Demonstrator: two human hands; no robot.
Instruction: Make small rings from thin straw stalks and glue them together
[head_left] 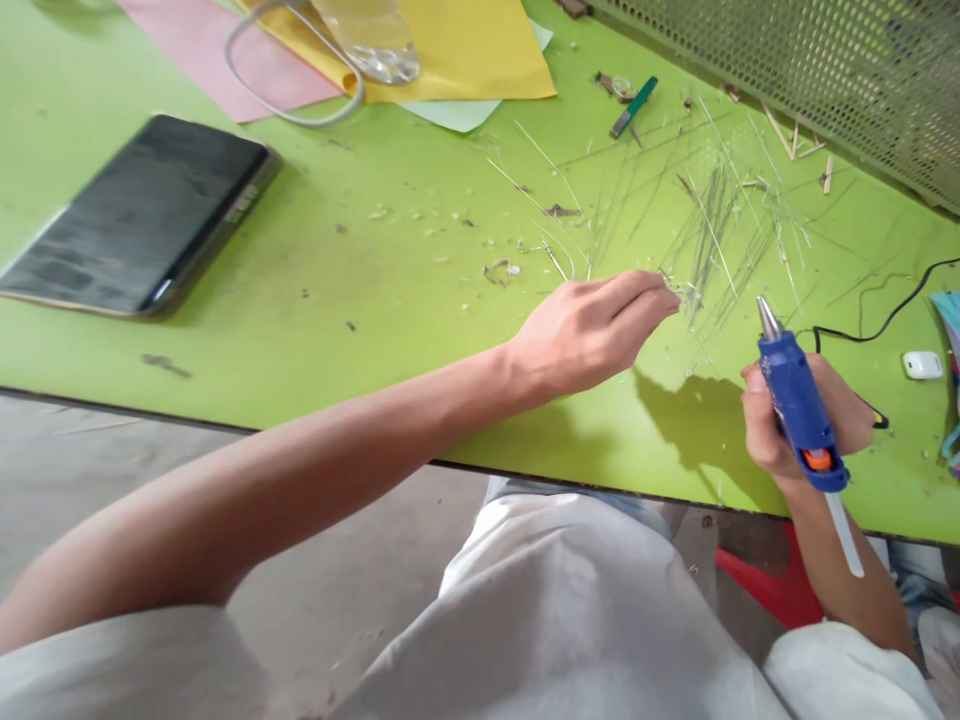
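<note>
left hand (589, 335) half-curled, fingertips at thin sticks (712, 240) | right hand (847, 415) clenched around blue glue gun (795, 400)

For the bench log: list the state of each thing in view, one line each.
left hand: open, fingertips at the thin sticks
right hand: closed around the blue glue gun
blue glue gun: held, metal nozzle pointing away from the person
glue stick: loaded, protruding from the gun's rear
black cord: slack across the table
thin sticks: scattered loose
phone: lying flat, screen dark
yellow paper: lying flat, one edge curled
</note>
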